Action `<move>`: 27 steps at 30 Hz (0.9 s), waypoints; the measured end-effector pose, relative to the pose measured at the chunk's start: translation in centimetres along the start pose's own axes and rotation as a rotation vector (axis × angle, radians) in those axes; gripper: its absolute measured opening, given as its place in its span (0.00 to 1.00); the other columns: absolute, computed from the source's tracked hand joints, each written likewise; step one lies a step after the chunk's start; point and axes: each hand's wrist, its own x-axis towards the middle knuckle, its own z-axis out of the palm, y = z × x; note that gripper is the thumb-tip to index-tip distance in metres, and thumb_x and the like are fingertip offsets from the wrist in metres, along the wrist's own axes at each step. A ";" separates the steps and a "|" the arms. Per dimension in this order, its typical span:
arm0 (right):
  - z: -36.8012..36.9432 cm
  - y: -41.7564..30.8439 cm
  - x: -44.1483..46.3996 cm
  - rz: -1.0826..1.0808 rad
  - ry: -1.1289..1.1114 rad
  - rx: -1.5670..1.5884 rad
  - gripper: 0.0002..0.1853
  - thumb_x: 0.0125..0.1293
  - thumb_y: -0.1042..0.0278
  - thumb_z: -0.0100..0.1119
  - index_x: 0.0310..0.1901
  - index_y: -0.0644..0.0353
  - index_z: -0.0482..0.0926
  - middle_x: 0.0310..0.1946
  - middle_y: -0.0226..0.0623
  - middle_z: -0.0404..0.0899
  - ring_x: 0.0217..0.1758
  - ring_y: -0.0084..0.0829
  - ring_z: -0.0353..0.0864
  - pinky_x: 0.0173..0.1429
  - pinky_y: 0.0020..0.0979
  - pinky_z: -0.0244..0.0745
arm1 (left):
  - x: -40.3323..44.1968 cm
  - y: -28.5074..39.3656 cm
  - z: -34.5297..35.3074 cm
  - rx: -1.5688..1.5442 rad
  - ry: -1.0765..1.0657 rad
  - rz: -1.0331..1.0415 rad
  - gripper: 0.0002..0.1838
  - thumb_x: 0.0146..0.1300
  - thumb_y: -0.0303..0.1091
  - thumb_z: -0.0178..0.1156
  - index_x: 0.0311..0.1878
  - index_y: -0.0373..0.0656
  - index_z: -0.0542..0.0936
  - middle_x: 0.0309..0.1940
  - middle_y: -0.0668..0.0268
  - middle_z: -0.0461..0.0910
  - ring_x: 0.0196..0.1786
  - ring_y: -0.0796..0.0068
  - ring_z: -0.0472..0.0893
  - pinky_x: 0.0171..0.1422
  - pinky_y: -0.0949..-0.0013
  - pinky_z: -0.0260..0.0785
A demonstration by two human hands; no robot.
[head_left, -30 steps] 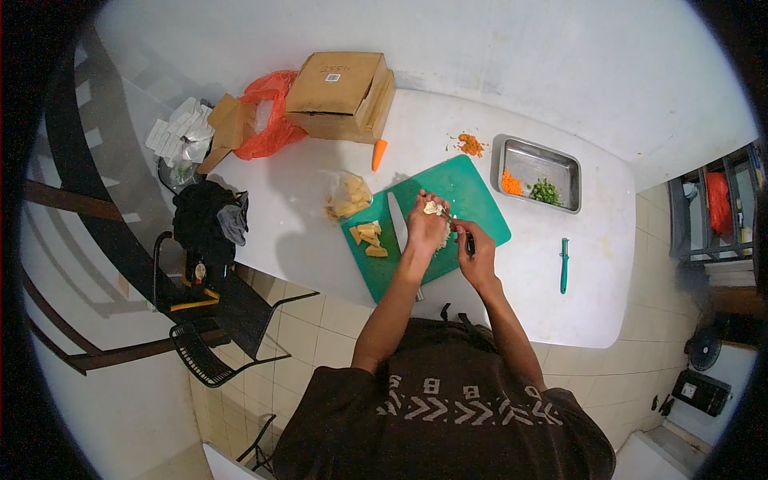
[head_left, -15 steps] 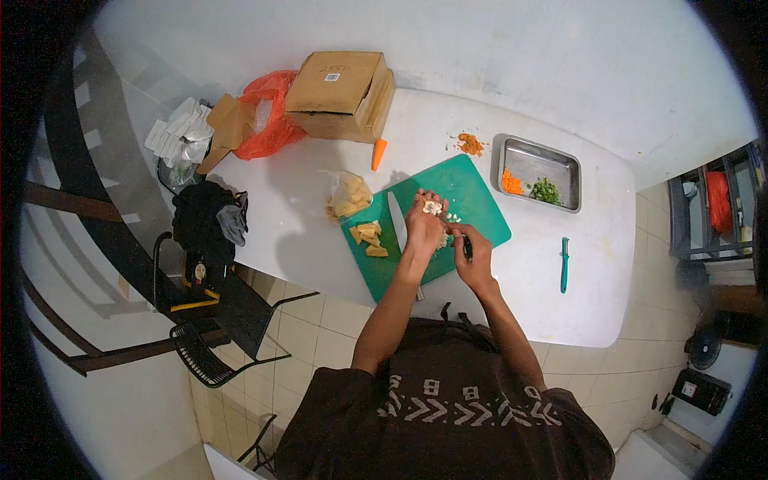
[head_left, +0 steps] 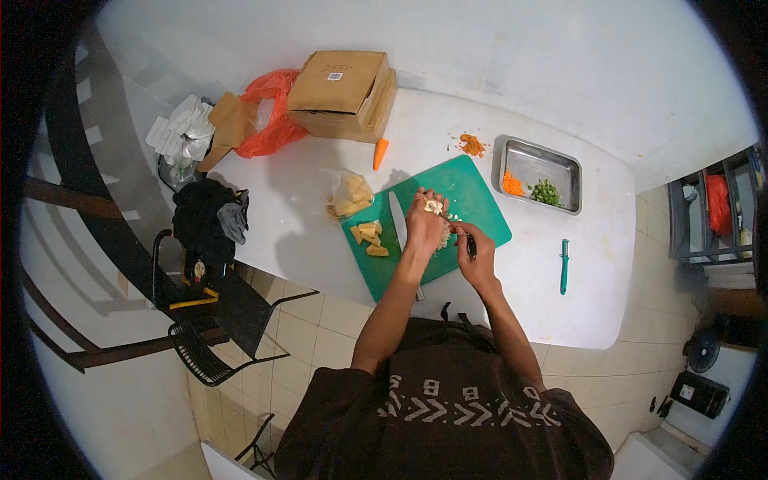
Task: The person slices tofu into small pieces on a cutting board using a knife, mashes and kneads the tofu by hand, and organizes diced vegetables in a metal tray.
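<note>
My left hand (head_left: 426, 222) is turned palm up over the green cutting board (head_left: 480, 204), its fingers curled around small pale pieces (head_left: 433, 207). Close on its right, my right hand (head_left: 474, 250) is closed on a small tool with a dark handle (head_left: 471, 244); the tool's tip is too small to make out. A knife (head_left: 398, 218) lies on the board left of my left hand. Chopped white bits (head_left: 442, 238) lie beneath and beside my hands. Yellowish chunks (head_left: 370, 238) rest on the board's left part, near a clear bag of similar pieces (head_left: 350, 194).
A metal tray (head_left: 541, 154) with orange and green bits stands at the right, above a teal peeler (head_left: 565, 267). Orange peelings (head_left: 472, 145), a carrot piece (head_left: 380, 154), cardboard boxes (head_left: 340, 92) and a red bag (head_left: 272, 132) are at the back. A black chair (head_left: 240, 312) stands left.
My right hand and the tool have shifted slightly away from the pale pieces in my left palm, then moved a little. My left hand stays nearly in place.
</note>
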 end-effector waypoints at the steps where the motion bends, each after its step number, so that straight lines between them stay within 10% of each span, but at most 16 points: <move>1: 0.0 0.2 0.0 0.005 0.025 0.001 0.10 0.76 0.75 0.53 0.49 0.67 0.83 0.39 0.44 0.87 0.35 0.29 0.86 0.38 0.30 0.83 | 0.4 0.1 -0.6 -0.030 -0.093 -0.005 0.06 0.77 0.38 0.53 0.49 0.49 0.73 0.40 0.68 0.74 0.47 0.67 0.77 0.62 0.57 0.71; 27: -1.2 1.4 1.1 0.107 -0.058 0.266 0.12 0.78 0.70 0.52 0.51 0.67 0.83 0.41 0.40 0.86 0.38 0.25 0.82 0.38 0.28 0.78 | 0.6 1.1 -0.5 -0.070 -0.185 -0.107 0.05 0.76 0.35 0.54 0.48 0.45 0.75 0.38 0.67 0.75 0.47 0.66 0.78 0.66 0.57 0.71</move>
